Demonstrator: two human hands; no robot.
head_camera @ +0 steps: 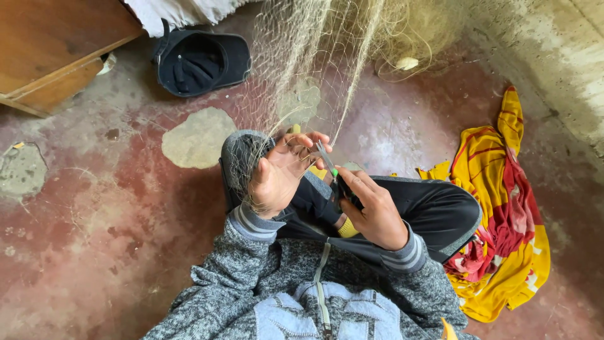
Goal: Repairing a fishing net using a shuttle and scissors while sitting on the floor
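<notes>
Item: fishing net [314, 56] — fine, pale, straw-coloured mesh, almost see-through. It hangs from the far top of the view and falls toward the seated person's lap, near centre, with loose folds bunched at far right against the wall [553, 56].

Left hand [280, 173]: palm up, fingers spread apart and threaded through the mesh, stretching a patch taut. It clamps nothing; the net is draped over it.

Right hand [374, 211]: fingers pinched together on a slim netting needle [328, 160], grey with a green band, its tip angled toward the left fingertips.

Handling note — by the look of it, the step is knotting or mending a mesh. It would go best with the left fingers keeping even tension so each opening stays visible, the needle passed through one mesh at a time, and slack kept off the knee [242, 157]. Snagging neighbouring strands seems the main risk.

Surroundings: worn red floor [113, 239] with bare patches; dark cap [201, 63] upturned at far left; wooden furniture [50, 44] in the far-left corner; yellow-and-red cloth [509, 239] crumpled at right; small pale float [407, 63] in the far folds.
</notes>
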